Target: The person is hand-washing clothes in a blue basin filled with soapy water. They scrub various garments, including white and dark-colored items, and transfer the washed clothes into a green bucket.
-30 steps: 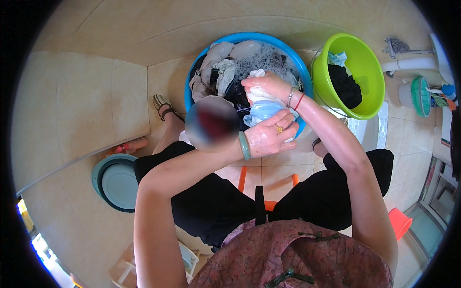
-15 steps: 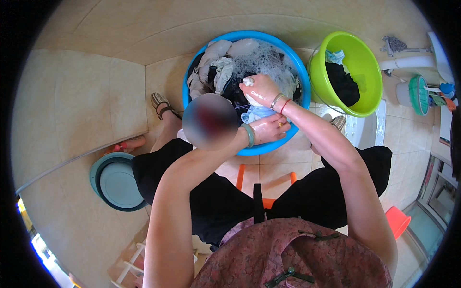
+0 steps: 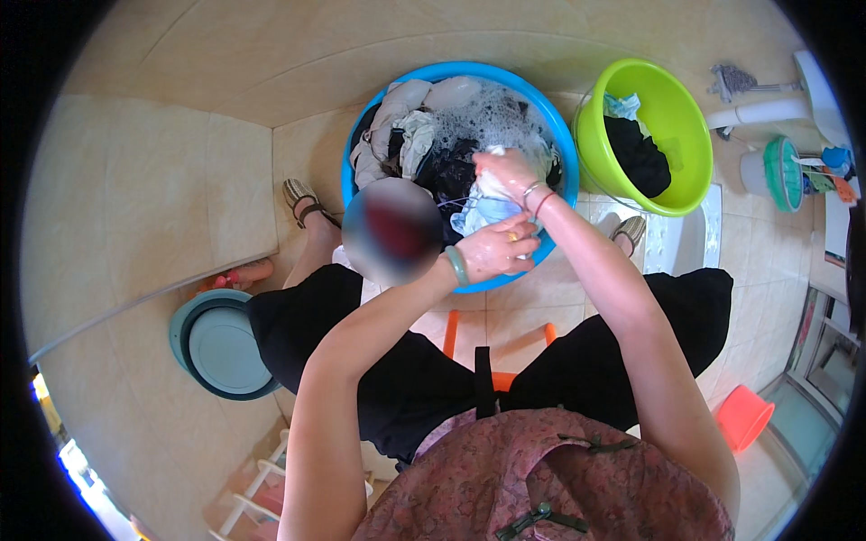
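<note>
A round blue tub stands before me, full of sudsy water and heaped wet laundry. My right hand grips a white and light-blue cloth over the tub's right half, its fingers closed round the white upper part. Closer to me, my left hand holds the same cloth's lower end by the near rim, fingers bent over it. Dark wet fabric lies beside the cloth, and grey-beige garments are bunched at the far left of the tub. A round blurred patch hides the tub's near-left part.
A lime-green bucket with black and pale-blue cloth inside stands right of the tub. Grey-green basins rest at the left by the wall. A white floor fixture, a red bucket and an orange stool are also around me.
My right hand has moved slightly down and right, drawing the white cloth nearer my left hand. More of the cloth shows between them. My left hand has shifted slightly down and left.
</note>
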